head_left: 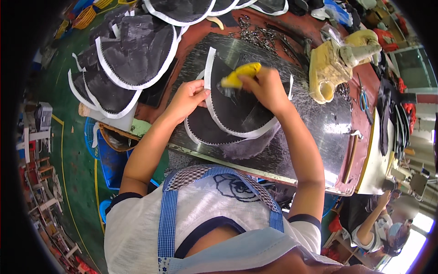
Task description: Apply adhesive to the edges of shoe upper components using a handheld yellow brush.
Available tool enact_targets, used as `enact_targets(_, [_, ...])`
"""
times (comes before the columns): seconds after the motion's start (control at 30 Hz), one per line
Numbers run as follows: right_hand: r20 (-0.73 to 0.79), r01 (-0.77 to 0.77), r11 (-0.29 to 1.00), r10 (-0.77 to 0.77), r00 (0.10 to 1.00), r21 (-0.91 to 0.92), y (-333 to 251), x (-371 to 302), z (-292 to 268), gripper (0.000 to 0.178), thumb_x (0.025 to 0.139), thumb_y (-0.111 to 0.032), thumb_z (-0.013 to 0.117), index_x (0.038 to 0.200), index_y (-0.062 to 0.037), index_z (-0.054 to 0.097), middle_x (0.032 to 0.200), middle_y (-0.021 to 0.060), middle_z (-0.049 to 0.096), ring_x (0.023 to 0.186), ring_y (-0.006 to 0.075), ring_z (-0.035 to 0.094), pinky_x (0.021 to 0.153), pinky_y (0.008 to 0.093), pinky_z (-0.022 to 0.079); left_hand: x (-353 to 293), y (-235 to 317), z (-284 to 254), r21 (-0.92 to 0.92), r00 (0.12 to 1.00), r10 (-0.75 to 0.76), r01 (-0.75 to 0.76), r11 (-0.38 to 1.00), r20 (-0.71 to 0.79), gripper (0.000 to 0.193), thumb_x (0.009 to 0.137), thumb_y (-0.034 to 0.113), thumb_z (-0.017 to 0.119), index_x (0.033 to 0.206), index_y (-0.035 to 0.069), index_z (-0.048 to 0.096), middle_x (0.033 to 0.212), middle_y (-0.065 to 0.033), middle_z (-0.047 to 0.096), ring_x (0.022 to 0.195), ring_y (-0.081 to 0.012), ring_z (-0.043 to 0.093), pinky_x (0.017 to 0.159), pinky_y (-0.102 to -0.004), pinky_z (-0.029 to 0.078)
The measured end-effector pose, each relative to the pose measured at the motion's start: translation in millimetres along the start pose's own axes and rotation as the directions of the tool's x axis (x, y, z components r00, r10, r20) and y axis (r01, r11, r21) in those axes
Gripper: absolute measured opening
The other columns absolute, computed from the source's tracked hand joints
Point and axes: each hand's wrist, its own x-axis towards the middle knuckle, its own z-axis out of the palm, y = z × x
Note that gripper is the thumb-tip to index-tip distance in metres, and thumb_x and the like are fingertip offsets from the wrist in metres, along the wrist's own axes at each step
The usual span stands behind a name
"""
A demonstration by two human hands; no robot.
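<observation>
My left hand [186, 99] pinches the white-edged border of a dark curved fabric piece [242, 114] with its thumb and fingers. A second dark piece with the same white rim [195, 132] lies partly under it. In my right hand [267, 89], closed above the upper piece, is a yellow brush [240, 76], slightly blurred. Its broad pale end is at a wet whitish smear [227, 91] on the dark fabric; whether it touches the surface I cannot tell. Both pieces rest on a scratched dark metal plate [315, 132].
Overlapping white-rimmed dark pieces [137, 50] are stacked at the left, with others at the far edge. A glue-crusted yellowish container [328, 64] stands right, near blue-handled scissors [363, 99]. Small metal parts [260, 36] lie at the back. A co-worker [378, 228] sits lower right.
</observation>
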Motion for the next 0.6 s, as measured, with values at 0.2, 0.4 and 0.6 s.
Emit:
enact_targets(0.2, [0.133,0.327,0.927,-0.353,0.926,0.182,-11,2,2,0.013,0.085,-0.010,0.069,0.093,0.0005,0.068,0.083,0.0110,0.067,0.073,0.0209,0.064,0.067,0.0307,0.050,-4,-4,1,-0.038,0.999,0.003,-0.004,0.999,-0.033,0.023,0.095,0.004,0.053,0.116,-0.002,0.059,0.096,-0.0038,0.068,0.081,-0.0088,0.063,0.070,-0.0257,0.054])
enact_targets(0.4, [0.183,-0.007,0.932,-0.063,0.981,0.361,-21,-45,-32,0.017,0.084,-0.005,0.070,0.100,0.0017,0.069,0.095,0.0124,0.068,0.085,0.0248,0.066,0.077,0.0293,0.052,-6,-1,11,0.185,0.981,0.156,-0.132,0.974,-0.118,0.015,0.093,0.003,0.054,0.106,-0.003,0.058,0.087,-0.0093,0.069,0.069,-0.0151,0.065,0.061,-0.0288,0.051])
enact_targets(0.6, [0.124,0.390,0.921,-0.387,0.914,-0.003,-11,-65,-27,0.025,0.076,0.003,0.068,0.100,-0.0015,0.071,0.095,0.0107,0.069,0.088,0.0253,0.062,0.077,0.0351,0.052,4,0,13,0.589,0.895,0.435,-0.301,0.750,-0.096,0.011,0.087,0.003,0.057,0.088,-0.003,0.048,0.074,-0.0233,0.060,0.073,-0.0429,0.060,0.061,-0.0464,0.044])
